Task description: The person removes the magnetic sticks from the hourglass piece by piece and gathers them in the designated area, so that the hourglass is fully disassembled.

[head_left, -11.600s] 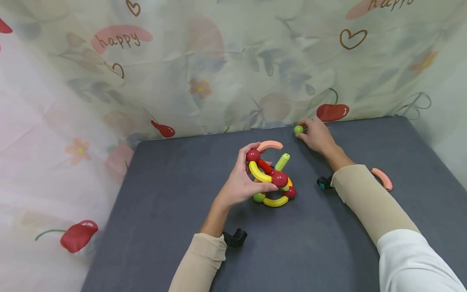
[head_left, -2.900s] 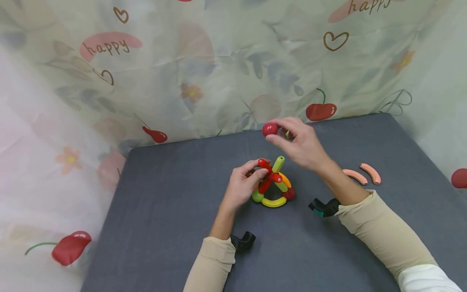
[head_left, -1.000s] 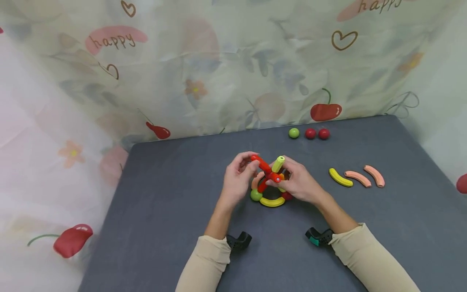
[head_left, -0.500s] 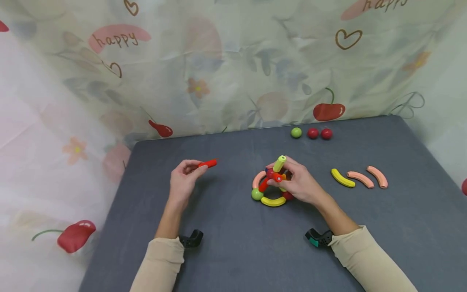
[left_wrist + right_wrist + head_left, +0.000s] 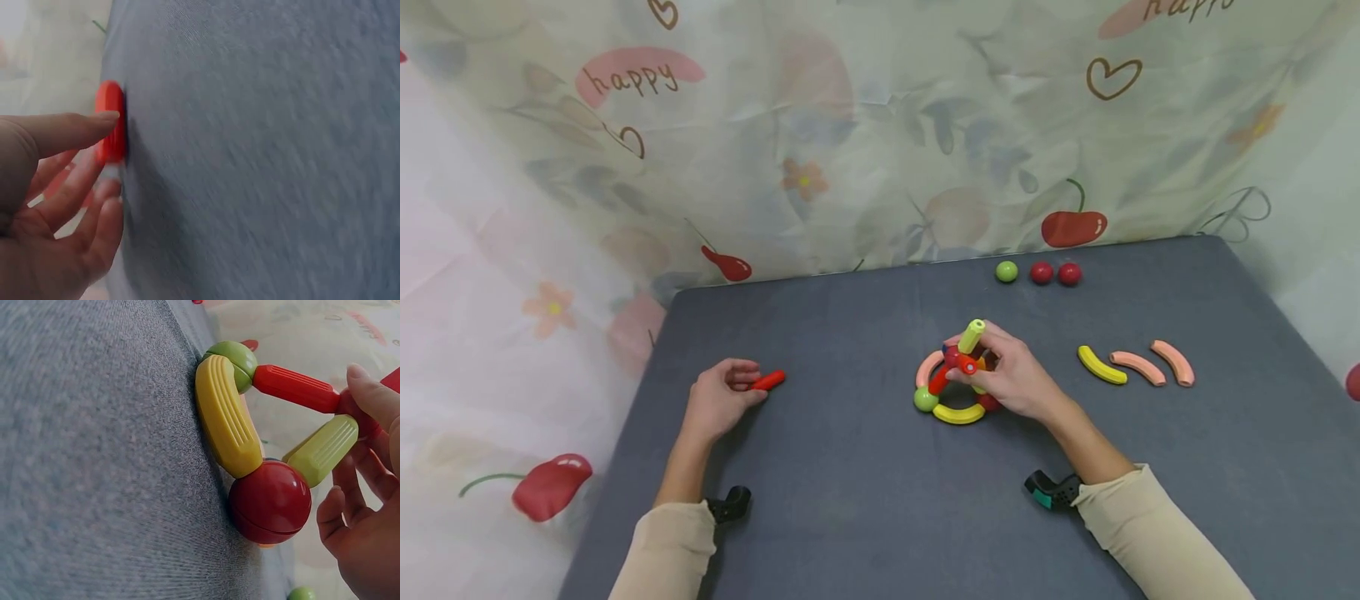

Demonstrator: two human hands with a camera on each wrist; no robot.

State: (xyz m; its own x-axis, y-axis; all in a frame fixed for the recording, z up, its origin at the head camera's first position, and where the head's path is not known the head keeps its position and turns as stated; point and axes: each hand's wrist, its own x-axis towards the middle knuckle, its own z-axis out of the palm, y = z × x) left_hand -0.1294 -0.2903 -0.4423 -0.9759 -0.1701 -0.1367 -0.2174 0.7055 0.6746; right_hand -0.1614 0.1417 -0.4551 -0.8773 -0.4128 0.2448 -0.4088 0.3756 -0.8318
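At the table's left, my left hand (image 5: pixel 722 400) pinches a straight red stick (image 5: pixel 769 380) between thumb and fingers. In the left wrist view that stick lies right against or just over the cloth; I cannot tell which. My right hand (image 5: pixel 1018 375) holds the upper red ball of a ball-and-stick construction standing on the table. Its base ring shows a green ball (image 5: pixel 927 400), a yellow curved stick (image 5: pixel 958 414), a pink curved stick (image 5: pixel 928 367) and a dark red ball (image 5: pixel 270 501). A light green stick (image 5: pixel 972 336) points up from its top. My right fingers hide part of it.
At the back of the dark table (image 5: pixel 850 500) sit a loose green ball (image 5: pixel 1006 272) and two red balls (image 5: pixel 1041 272). To the right lie a yellow curved stick (image 5: pixel 1102 365) and two pink curved sticks (image 5: pixel 1138 367). A patterned curtain (image 5: pixel 880 150) hangs behind.
My left hand has taken a red stick off the construction and carried it left and down to the table. Earlier, red balls and curved sticks came off and now lie apart. My right hand stays at the construction.
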